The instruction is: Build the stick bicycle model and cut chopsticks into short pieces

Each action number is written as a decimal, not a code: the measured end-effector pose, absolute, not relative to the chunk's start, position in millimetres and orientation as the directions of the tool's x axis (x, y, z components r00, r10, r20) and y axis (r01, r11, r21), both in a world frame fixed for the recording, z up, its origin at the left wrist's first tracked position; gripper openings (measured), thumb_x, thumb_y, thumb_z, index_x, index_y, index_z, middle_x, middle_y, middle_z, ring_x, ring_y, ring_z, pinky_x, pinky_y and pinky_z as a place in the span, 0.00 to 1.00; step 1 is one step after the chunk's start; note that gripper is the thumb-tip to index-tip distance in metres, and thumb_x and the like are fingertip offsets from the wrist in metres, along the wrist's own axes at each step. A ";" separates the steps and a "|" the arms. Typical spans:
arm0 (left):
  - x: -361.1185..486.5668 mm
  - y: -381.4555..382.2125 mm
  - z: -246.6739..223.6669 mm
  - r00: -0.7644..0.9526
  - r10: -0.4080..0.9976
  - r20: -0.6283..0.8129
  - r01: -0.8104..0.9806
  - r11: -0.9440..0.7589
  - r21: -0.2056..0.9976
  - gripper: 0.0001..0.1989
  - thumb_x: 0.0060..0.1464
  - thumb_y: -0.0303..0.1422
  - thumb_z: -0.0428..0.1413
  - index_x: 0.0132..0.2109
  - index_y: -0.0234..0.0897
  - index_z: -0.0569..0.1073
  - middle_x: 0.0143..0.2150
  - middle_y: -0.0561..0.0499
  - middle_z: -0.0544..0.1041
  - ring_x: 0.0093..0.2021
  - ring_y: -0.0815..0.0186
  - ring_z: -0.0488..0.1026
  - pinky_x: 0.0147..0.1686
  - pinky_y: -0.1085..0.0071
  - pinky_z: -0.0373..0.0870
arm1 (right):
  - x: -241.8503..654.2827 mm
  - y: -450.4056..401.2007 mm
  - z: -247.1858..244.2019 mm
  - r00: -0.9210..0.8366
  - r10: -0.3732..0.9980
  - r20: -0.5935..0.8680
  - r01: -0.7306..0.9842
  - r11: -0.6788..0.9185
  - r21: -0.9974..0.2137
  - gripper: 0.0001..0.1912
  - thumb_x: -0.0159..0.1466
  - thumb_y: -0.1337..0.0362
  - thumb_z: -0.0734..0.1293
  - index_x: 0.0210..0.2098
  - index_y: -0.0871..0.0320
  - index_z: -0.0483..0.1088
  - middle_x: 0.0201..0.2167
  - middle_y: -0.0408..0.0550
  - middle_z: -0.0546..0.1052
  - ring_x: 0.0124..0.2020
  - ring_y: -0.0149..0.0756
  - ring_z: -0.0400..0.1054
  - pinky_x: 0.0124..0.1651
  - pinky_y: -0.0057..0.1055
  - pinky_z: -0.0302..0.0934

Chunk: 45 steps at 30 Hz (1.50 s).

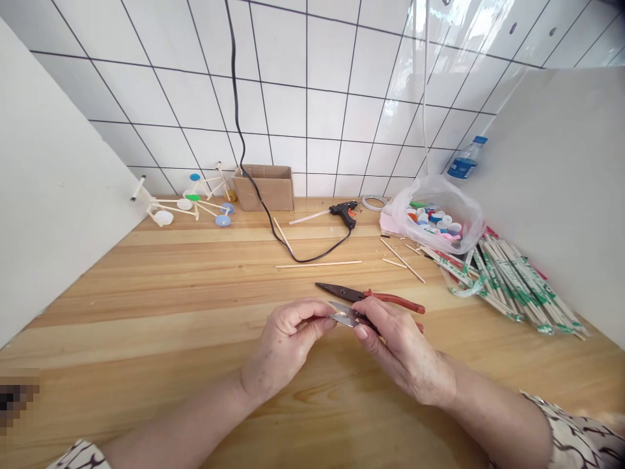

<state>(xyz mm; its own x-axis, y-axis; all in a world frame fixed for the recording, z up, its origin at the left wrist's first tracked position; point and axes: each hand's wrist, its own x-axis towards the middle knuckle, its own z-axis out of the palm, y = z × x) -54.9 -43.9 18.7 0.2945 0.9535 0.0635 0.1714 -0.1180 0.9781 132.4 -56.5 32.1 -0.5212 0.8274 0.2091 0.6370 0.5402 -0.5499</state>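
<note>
Two bare hands meet over the front of a smooth wooden desk (146, 312) with pale stripes in its grain. The right hand (405, 348) has its grip closed around a small cutter (345, 320). The left hand (288, 342) has its grip pinched, thumb and finger pressed on something tiny at the cutter's tips. That bit is too small and too hidden to name.

The cutter sits in the air between both hands, near the middle. It has two flat, shiny gray blades, pointed toward the left hand and spread in a thin V. Its back end is dark and mostly covered by the right hand.

Just behind the right hand, pliers (342, 292) lie on the desk. They have a long, dark, pointy metal nose and smooth red handles.

Farther back, thin straight wooden sticks (319, 264) lie about, near a black plastic glue gun (346, 212) with a bendy black cord (312, 260). A brown cardboard box (269, 191) stands against the shiny tile wall (283, 111). On its left are stick toys (209, 205) with round, flat caps on them. On the right, a crinkly see-through bag (471, 246) holds colorful round caps (437, 220), beside long sticks in green-and-white wrappers (527, 283).
</note>
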 end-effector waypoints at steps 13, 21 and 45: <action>-56.2 -44.6 13.1 0.275 0.938 0.209 0.195 -0.267 0.944 0.07 0.50 0.26 0.54 0.31 0.38 0.77 0.30 0.53 0.78 0.31 0.68 0.72 0.33 0.75 0.67 | 132.6 -56.7 29.3 -0.532 0.799 0.280 0.594 0.588 -0.549 0.11 0.67 0.62 0.53 0.39 0.60 0.63 0.28 0.47 0.68 0.28 0.34 0.60 0.30 0.30 0.53; -56.1 -46.7 15.8 0.312 0.926 0.211 0.204 -0.282 0.937 0.07 0.50 0.27 0.53 0.31 0.36 0.76 0.29 0.52 0.77 0.32 0.67 0.72 0.34 0.74 0.67 | 128.8 -58.9 24.8 -0.512 0.772 0.375 0.546 0.630 -0.552 0.11 0.67 0.61 0.53 0.34 0.60 0.62 0.25 0.44 0.63 0.26 0.33 0.56 0.29 0.30 0.50; -56.6 -45.5 14.3 0.390 0.914 0.112 0.219 -0.211 0.953 0.07 0.50 0.27 0.53 0.31 0.33 0.77 0.30 0.48 0.77 0.32 0.64 0.72 0.36 0.71 0.68 | 133.5 -54.6 24.7 -0.551 0.768 0.325 0.519 0.621 -0.588 0.12 0.65 0.61 0.55 0.37 0.61 0.66 0.25 0.45 0.66 0.27 0.33 0.58 0.31 0.30 0.51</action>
<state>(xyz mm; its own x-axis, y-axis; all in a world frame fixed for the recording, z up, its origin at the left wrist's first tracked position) -56.6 -45.5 14.3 0.3905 0.9137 0.1124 0.2193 -0.2109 0.9526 133.5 -54.6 24.7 -0.5514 0.7684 0.3249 0.5188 0.6208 -0.5878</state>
